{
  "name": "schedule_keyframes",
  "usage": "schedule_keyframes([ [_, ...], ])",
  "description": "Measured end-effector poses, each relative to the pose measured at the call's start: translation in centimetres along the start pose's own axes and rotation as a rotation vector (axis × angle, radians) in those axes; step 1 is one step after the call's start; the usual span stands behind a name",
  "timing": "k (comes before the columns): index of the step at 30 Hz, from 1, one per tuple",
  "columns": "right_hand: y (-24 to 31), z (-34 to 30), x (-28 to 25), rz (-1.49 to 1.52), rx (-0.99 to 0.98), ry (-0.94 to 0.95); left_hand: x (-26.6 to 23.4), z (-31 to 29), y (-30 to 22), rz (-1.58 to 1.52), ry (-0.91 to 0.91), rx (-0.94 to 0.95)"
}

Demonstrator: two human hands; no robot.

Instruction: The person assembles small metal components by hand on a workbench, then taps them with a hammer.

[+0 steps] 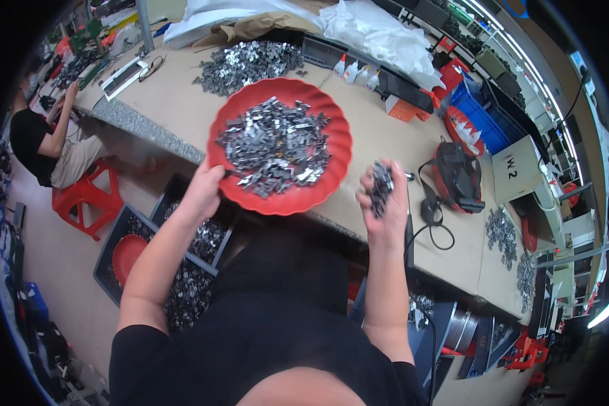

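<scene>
Bowl (340,152), upper centre, is gripped at its lower-left rim by the left hand (206,193); parts (381,189) are cupped by the half-curled right hand (394,211), right of centre. Level it should be kept, lest any be spilled!

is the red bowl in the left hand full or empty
Partly full: small shiny parts cover the middle of the bowl, its red rim showing around.

Large dark characters (511,162), a letter and a digit, stand on the side of a pale box (519,177) on the right. Any print on the small white bottles (350,72) is too small to read.
</scene>
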State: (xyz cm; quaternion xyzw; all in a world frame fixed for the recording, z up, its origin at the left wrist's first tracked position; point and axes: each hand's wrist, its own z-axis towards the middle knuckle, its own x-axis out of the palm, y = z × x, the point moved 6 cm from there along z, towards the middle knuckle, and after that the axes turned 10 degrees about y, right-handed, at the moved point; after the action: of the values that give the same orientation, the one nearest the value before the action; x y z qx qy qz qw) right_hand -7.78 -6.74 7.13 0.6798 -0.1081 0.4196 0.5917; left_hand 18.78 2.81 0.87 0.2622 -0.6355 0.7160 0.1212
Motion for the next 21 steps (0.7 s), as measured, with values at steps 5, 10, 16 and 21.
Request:
schedule_keyframes([
  [5,-1.5,10.9,1.2,-0.633,-0.404,-0.047,3.2,6.8,0.2,0.132,0.071,0.141],
  [10,-6.2,15.3,2.8,-1.504,-0.595,0.04,0.6,11.4,0.5,0.297,0.018,0.315],
  [16,-6.4,16.1,0.3,-1.481,-0.699,0.066,1.4,13.3,0.3,0.837,-0.159,0.447],
  [21,-4.7,16.2,-2.0,-1.282,-0.771,-0.053,1.9,13.6,1.6,0.839,-0.083,0.512],
])
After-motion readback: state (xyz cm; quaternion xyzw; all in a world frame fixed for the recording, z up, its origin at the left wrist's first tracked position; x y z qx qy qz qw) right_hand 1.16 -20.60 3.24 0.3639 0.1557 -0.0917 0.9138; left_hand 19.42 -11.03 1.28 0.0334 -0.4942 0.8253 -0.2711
